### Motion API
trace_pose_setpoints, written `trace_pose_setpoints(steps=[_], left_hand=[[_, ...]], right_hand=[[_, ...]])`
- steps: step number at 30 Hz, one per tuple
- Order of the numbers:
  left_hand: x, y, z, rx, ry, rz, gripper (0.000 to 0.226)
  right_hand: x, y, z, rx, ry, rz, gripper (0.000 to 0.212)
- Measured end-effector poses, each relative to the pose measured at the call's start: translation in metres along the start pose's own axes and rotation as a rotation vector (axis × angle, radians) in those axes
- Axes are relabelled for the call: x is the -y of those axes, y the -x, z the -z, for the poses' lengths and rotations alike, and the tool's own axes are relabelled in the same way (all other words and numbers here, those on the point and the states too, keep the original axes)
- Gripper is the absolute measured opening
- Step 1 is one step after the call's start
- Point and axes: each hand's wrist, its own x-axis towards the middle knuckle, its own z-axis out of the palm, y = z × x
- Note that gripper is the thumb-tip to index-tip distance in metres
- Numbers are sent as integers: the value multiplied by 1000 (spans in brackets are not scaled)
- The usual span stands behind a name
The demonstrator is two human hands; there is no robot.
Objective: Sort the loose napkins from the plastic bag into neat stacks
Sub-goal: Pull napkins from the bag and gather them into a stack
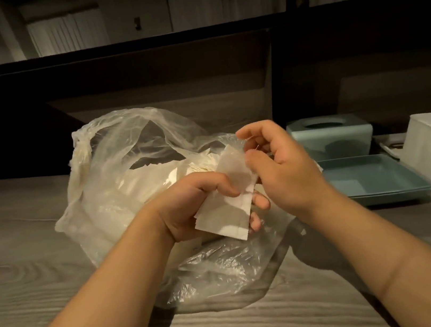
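Now napkins (223,212) tilted upright, both hands.

Clear plastic bag (113,161); white napkins (224,212); teal tray (373,179); grey wood-grain table (17,249).

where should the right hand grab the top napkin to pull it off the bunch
Judging by its pose, pinch the free upper corner of the top napkin, coming from the right. That corner sticks up beyond the left hand, which grips the small stack lower down, and the right hand is already beside it. Draw up and right, away from the plastic bag.
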Motion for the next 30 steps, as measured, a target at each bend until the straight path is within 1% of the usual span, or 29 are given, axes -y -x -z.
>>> trace_pose_setpoints(steps=[1, 3, 5, 7, 10, 15, 19, 24, 27, 30], left_hand=[[0, -2, 0, -6, 24, -5, 37], [0, -3, 0, -46, 91, -28, 41], [0, -5, -2, -100, 145, -62, 44], [0, -5, -5, -138, 130, -74, 45], [1, -6, -6, -146, 68, -79, 47], [2, -6, -5, -140, 31, -82, 49], [2, -6, -7, -146, 21, -87, 49], [1, -4, -11, -147, 51, -86, 52], [0, -4, -12, -141, 62, -89, 46], [-1, -4, -12, -132, 78, -79, 43]], right_hand=[[-1, 0, -1, -46, 9, 30, 19], [-4, -1, 0, -104, 151, 135, 14], [-7, -2, 0, -104, 263, 208, 12], [-10, -2, -1, -83, 299, 233, 12], [-10, -2, -3, -25, 333, 190, 13], [-8, -1, -4, 3, 284, 124, 17], [-8, -1, -5, 24, 278, 94, 13], [-10, -2, -5, -7, 240, 89, 6], [-8, -2, -4, -24, 212, 67, 8], [-7, -2, -4, -28, 149, 47, 15]])
